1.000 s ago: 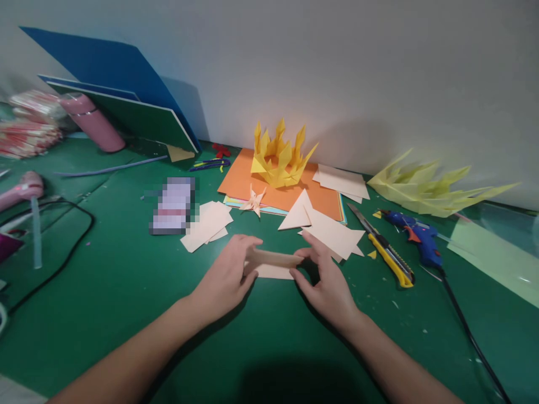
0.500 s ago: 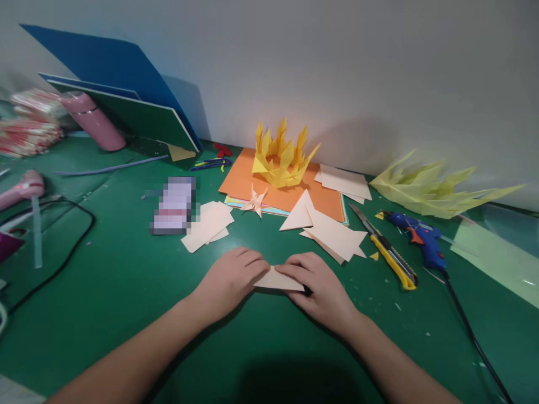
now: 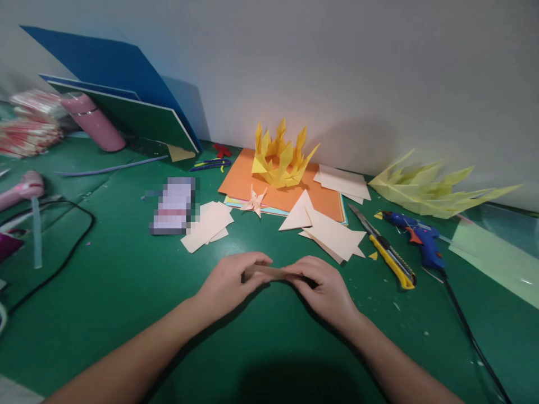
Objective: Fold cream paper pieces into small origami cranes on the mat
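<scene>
Between my two hands is a folded piece of pale peach paper [image 3: 273,272], seen nearly edge-on. My left hand [image 3: 231,279] pinches its left end between thumb and fingers. At the other end, my right hand [image 3: 320,280] grips it the same way, its fingertips close to the middle. Beyond my hands lie loose peach paper pieces [image 3: 332,231], with a folded peach triangle [image 3: 298,213] on top at their left. More peach pieces [image 3: 208,221] are spread to the left, and a small folded peach paper star [image 3: 255,201] sits by the orange sheets.
A yellow paper crown [image 3: 280,163] stands on orange paper [image 3: 236,177]. To the right are a yellow utility knife [image 3: 391,261], a blue glue gun [image 3: 425,241] with a cord, and a pale yellow paper crown [image 3: 446,193]. A pixelated phone [image 3: 172,205] and pink bottle [image 3: 95,123] are left.
The peach paper has tipped from showing its flat face to nearly edge-on. My left thumb has come round to its near side, and both hands still hold it.
</scene>
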`<state>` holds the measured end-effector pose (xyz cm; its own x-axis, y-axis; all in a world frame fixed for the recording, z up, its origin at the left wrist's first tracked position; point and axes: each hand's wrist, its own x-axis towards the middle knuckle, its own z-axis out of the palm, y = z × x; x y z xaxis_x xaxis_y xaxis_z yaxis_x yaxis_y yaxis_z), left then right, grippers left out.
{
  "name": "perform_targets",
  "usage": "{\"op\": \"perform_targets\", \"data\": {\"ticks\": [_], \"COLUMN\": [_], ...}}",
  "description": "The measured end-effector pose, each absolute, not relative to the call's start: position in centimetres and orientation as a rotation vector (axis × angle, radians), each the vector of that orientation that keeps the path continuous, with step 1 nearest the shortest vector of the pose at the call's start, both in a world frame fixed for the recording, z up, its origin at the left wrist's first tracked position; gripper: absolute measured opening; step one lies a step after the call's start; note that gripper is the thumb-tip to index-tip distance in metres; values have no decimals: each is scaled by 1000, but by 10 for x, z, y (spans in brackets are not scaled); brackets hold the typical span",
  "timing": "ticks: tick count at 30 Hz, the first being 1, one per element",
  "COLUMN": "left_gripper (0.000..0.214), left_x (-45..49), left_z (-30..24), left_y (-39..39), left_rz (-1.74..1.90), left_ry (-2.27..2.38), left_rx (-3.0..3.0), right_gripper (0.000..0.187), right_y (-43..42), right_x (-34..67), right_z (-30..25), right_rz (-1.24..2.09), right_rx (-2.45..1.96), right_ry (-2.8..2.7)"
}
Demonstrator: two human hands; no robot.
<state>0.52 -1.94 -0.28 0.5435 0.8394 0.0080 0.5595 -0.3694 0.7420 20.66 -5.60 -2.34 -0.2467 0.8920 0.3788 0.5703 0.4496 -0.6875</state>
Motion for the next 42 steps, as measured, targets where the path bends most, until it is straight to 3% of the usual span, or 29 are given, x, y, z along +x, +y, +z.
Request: {"op": "perform_targets", "data": {"ticks": [3,9,20,27,31,39,42], "left_gripper": [13,11,24,29,11,30,24], "left_x": [9,15,6,10,9,8,10], "left_z": [1,5,-5,-2,2,6,4], "left_y": [-22,-27,-17,-17,-14,-14,-17], "left_rz": [520,530,651,674,672,604,526], "left_ry": [1121,1114,1127,1009,1030,984,1044], "left_rx": [1987,1863,1641,1431,1404,1172,1291], "right_gripper": [14,29,17,31,31,34,33], "right_y": [-58,-61,-59,-57,-56,-57,-58], "right_x": [202,195,203,203,206,204,203], "right_z": [-21,-19,-23,-22,-21,-22,-22], "right_rz": [567,557,648,749,727,676,693], "right_rx": [-1221,-1224,-1410,-1188,-1168,-1119,-1102], "right_ry": [-1952,-1952,-1668,-1706,-1737,-1814,-1835]}}
